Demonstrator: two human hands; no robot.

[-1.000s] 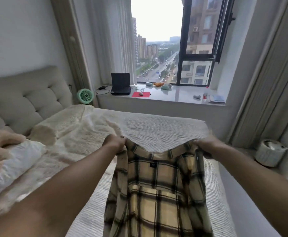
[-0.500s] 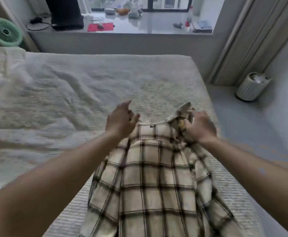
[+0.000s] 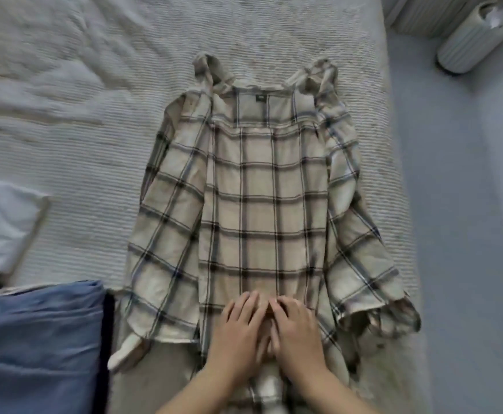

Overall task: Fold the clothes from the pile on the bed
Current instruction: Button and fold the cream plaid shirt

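Cream plaid flannel fills my view: the plaid shirt (image 3: 262,204) lies opened out on the ribbed white bedspread (image 3: 94,162), collar away from me, front panels thrown open to either side so the lining and the small dark neck label face up. Both my hands sit side by side low on the centre panel, near the hem. My left hand (image 3: 238,333) and my right hand (image 3: 296,330) lie flat, fingers straight and slightly spread, inner edges touching; neither has hold of any cloth, they only press down on it.

I judge this as the smoothing step, with the shirt spread out but no fold made yet. Out from my right hand the panel and sleeve run toward the bed's edge, bunched and rumpled at the cuff end. Out from my left hand the other panel lies flatter, with a pale strip of cloth poking out below its hem. Beyond my fingertips the collar tips stand crumpled.

Next I would sweep my palms outward from the centre to flatten the creases, then take one side panel by its edge and bring it across the middle, sleeve with it. The right side needs care, being close to the drop.

Well to the left of my left hand lies a blue garment (image 3: 35,339), and past it a white cloth (image 3: 5,222).
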